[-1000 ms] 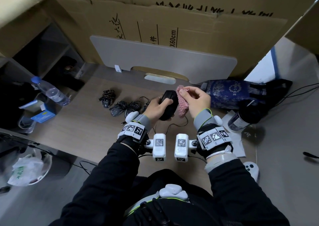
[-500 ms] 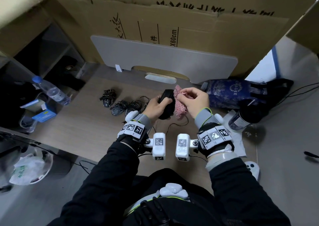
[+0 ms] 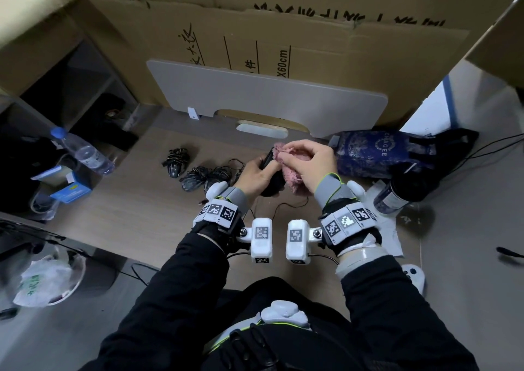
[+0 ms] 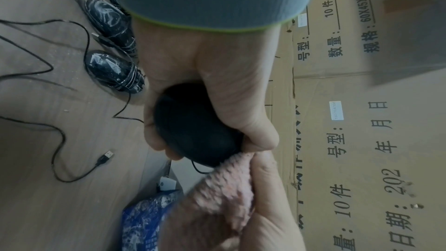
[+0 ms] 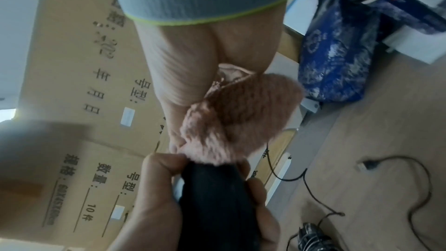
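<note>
My left hand (image 3: 259, 172) grips a black computer mouse (image 4: 195, 129) above the wooden desk (image 3: 136, 214), thumb on one side and fingers on the other. Its thin black cable (image 4: 58, 140) trails down to the desk and ends in a USB plug (image 4: 106, 156). My right hand (image 3: 306, 161) holds a fuzzy pink cloth (image 5: 231, 117) bunched in its fingers and presses it against the front end of the mouse (image 5: 214, 198). In the head view the cloth (image 3: 295, 182) hides most of the mouse (image 3: 270, 183).
Three other mice wrapped in their cables (image 3: 175, 161) (image 3: 195, 176) (image 3: 218, 176) lie left of my hands. A water bottle (image 3: 82, 152) and blue box (image 3: 72, 192) sit far left. A blue patterned bag (image 3: 374, 152) and dark bottle (image 3: 397, 192) are right. A grey board (image 3: 266, 98) leans on cardboard boxes (image 3: 283, 30) behind.
My right hand has slid the pink cloth left and up over the mouse, covering more of it. My left hand keeps its grip on the mouse and has turned it slightly.
</note>
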Motion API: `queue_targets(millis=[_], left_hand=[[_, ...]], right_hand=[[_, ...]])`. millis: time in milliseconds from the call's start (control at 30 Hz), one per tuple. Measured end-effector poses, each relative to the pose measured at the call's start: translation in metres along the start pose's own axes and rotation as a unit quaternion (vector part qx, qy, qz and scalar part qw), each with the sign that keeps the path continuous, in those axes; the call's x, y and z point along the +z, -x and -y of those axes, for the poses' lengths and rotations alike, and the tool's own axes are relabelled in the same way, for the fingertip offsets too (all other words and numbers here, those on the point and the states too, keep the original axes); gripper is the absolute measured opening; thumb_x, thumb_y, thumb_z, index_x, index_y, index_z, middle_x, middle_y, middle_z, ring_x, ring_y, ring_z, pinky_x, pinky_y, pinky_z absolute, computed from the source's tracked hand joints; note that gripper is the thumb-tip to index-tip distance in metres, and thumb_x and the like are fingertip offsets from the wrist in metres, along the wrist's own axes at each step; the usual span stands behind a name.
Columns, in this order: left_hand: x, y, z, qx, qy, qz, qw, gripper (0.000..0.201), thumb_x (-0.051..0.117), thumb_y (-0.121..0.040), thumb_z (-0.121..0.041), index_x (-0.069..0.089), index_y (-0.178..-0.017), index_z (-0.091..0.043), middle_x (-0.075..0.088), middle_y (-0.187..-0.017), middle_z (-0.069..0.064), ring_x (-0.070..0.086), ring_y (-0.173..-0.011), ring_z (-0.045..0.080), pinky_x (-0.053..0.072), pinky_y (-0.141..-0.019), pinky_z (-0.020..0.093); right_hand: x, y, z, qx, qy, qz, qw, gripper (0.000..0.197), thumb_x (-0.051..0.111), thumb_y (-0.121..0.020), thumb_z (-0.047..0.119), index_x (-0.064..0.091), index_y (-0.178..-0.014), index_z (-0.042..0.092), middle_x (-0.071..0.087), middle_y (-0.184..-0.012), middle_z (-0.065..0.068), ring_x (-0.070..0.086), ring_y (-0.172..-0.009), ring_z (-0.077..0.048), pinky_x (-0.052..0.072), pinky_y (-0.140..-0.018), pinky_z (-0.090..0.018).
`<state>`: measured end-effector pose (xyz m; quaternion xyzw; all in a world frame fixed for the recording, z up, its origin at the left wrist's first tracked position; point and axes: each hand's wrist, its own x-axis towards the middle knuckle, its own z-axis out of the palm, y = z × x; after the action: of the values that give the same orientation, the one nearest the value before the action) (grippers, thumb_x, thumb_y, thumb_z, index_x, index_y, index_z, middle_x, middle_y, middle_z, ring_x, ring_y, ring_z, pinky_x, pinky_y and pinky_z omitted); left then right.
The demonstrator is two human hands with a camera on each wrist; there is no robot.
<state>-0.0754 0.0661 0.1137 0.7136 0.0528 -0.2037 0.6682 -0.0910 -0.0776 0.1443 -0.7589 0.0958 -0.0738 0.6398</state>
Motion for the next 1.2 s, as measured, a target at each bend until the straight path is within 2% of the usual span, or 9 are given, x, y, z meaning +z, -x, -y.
queue_targets(millis=[100, 233, 467, 633, 800, 867, 933, 1000, 1200], left_hand=[[0.002, 0.0, 0.001, 0.005, -0.014, -0.009, 1.0, 0.008, 0.058, -0.099, -0.019, 0.061, -0.093, -0.015, 0.064, -0.077, 0.011, 0.064, -0.056, 0.022, 0.054, -0.052, 0.034], [0.002, 0.001, 0.0, -0.018, 0.015, -0.017, 1.0, 0.005, 0.056, -0.099, -0.016, 0.058, -0.095, -0.014, 0.064, -0.081, 0.014, 0.064, -0.057, 0.025, 0.055, -0.052, 0.035], [0.006, 0.002, -0.005, -0.033, 0.037, -0.01, 0.999, 0.018, 0.063, -0.097, -0.028, 0.06, -0.099, -0.011, 0.067, -0.08, 0.014, 0.065, -0.06, 0.028, 0.055, -0.056, 0.035], [0.004, 0.0, -0.005, -0.017, 0.019, -0.018, 1.0, 0.007, 0.061, -0.095, -0.02, 0.06, -0.094, -0.013, 0.065, -0.077, 0.011, 0.063, -0.055, 0.022, 0.056, -0.056, 0.036], [0.004, 0.001, -0.007, 0.001, 0.016, -0.015, 1.0, 0.04, 0.065, -0.079, -0.041, 0.064, -0.103, -0.008, 0.067, -0.081, 0.012, 0.064, -0.059, 0.024, 0.055, -0.054, 0.035], [0.005, 0.001, -0.005, 0.005, 0.007, -0.015, 1.0, 0.034, 0.065, -0.08, -0.039, 0.063, -0.098, -0.009, 0.066, -0.079, 0.013, 0.063, -0.057, 0.025, 0.054, -0.052, 0.034], [0.005, 0.001, -0.002, -0.004, 0.01, -0.024, 1.0, 0.017, 0.064, -0.086, -0.029, 0.06, -0.093, -0.013, 0.065, -0.078, 0.013, 0.062, -0.056, 0.026, 0.054, -0.051, 0.035], [0.004, -0.001, -0.001, -0.015, 0.017, -0.025, 0.999, 0.006, 0.061, -0.095, -0.019, 0.059, -0.094, -0.014, 0.066, -0.079, 0.014, 0.064, -0.06, 0.028, 0.055, -0.052, 0.034], [0.005, -0.001, -0.005, -0.029, 0.036, -0.033, 0.998, 0.015, 0.064, -0.094, -0.029, 0.063, -0.095, -0.014, 0.069, -0.077, 0.009, 0.067, -0.062, 0.028, 0.056, -0.054, 0.035]], right_hand=[[0.0, -0.004, -0.001, 0.018, 0.041, 0.012, 0.999, 0.012, 0.082, -0.069, 0.009, 0.074, -0.077, 0.012, 0.071, -0.074, 0.007, 0.063, -0.069, -0.003, 0.054, -0.072, -0.023], [-0.006, -0.007, -0.008, 0.039, 0.106, -0.051, 0.992, 0.01, 0.078, -0.065, 0.015, 0.072, -0.072, 0.018, 0.072, -0.072, 0.008, 0.064, -0.068, -0.005, 0.05, -0.068, -0.02], [-0.011, -0.009, -0.009, 0.055, 0.074, -0.076, 0.993, 0.01, 0.079, -0.065, 0.032, 0.073, -0.073, 0.029, 0.072, -0.073, 0.014, 0.067, -0.074, -0.006, 0.056, -0.075, -0.029], [-0.005, -0.006, -0.006, 0.04, 0.008, -0.075, 0.996, 0.007, 0.081, -0.073, 0.017, 0.075, -0.077, 0.019, 0.07, -0.071, 0.011, 0.062, -0.065, 0.0, 0.052, -0.071, -0.021], [0.0, -0.002, 0.003, -0.004, -0.02, -0.01, 1.0, 0.01, 0.081, -0.075, 0.008, 0.075, -0.083, 0.007, 0.073, -0.08, 0.003, 0.064, -0.072, 0.001, 0.049, -0.074, -0.013], [0.001, -0.004, 0.003, 0.007, 0.02, 0.0, 1.0, 0.011, 0.082, -0.071, 0.008, 0.074, -0.077, 0.012, 0.072, -0.074, 0.005, 0.063, -0.067, -0.001, 0.051, -0.071, -0.017], [-0.001, -0.008, -0.002, 0.027, 0.067, -0.031, 0.997, 0.011, 0.08, -0.066, 0.013, 0.071, -0.07, 0.02, 0.071, -0.069, 0.008, 0.064, -0.065, -0.005, 0.054, -0.07, -0.022], [-0.006, -0.009, -0.006, 0.042, 0.094, -0.073, 0.992, 0.01, 0.078, -0.064, 0.017, 0.071, -0.07, 0.021, 0.071, -0.068, 0.01, 0.065, -0.066, -0.006, 0.052, -0.067, -0.019], [-0.008, -0.004, -0.006, 0.044, 0.034, -0.098, 0.994, 0.008, 0.077, -0.072, 0.009, 0.074, -0.079, 0.011, 0.07, -0.073, 0.003, 0.057, -0.058, 0.005, 0.044, -0.061, -0.006]])
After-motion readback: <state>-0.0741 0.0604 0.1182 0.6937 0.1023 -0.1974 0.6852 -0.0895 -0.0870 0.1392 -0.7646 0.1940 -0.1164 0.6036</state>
